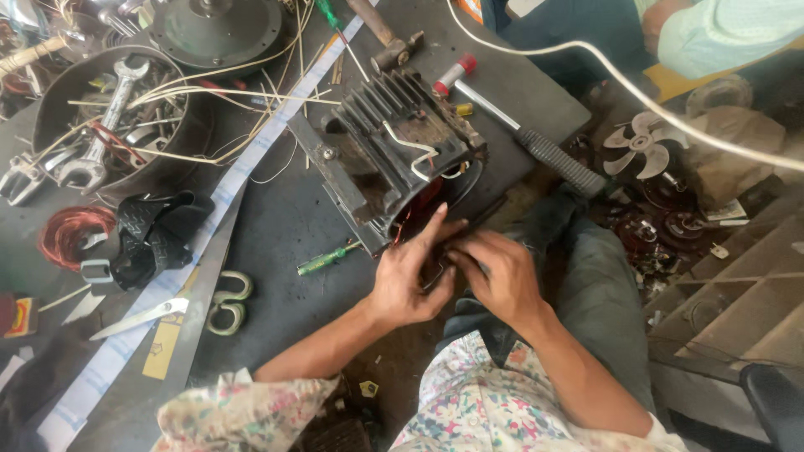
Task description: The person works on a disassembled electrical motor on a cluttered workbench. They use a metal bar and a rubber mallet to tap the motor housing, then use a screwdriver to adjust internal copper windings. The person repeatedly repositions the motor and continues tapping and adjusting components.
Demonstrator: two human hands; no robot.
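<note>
The dark, finned cast-metal motor housing (394,146) lies tilted at the near edge of the dark workbench (285,226), its open end turned toward the person and directly beyond both hands. Its end cover is off, and reddish copper windings (423,197) show inside the opening, so the motor appears already opened up, with work on the windings in hand; the judgement is that the winding job is unfinished and reassembly is left.

The left hand (410,272) is partly curled at the opening, thumb and fingers reaching into the rim; whether it grips anything cannot be told. The right hand (498,276), touching the left, has its fingers bent narrow and pinched at the same spot, on something too small to make out.

Left of the left hand lie a green-handled screwdriver (327,259) and, farther left, pale-handled scissors (197,310). Beyond those, a small flat red-and-yellow packet (18,316) sits at the bench's far left edge, and a long white strip with blue edging (226,192) runs diagonally across the bench. Beyond the right hand lies a black-gripped metal hammer (536,142).
</note>
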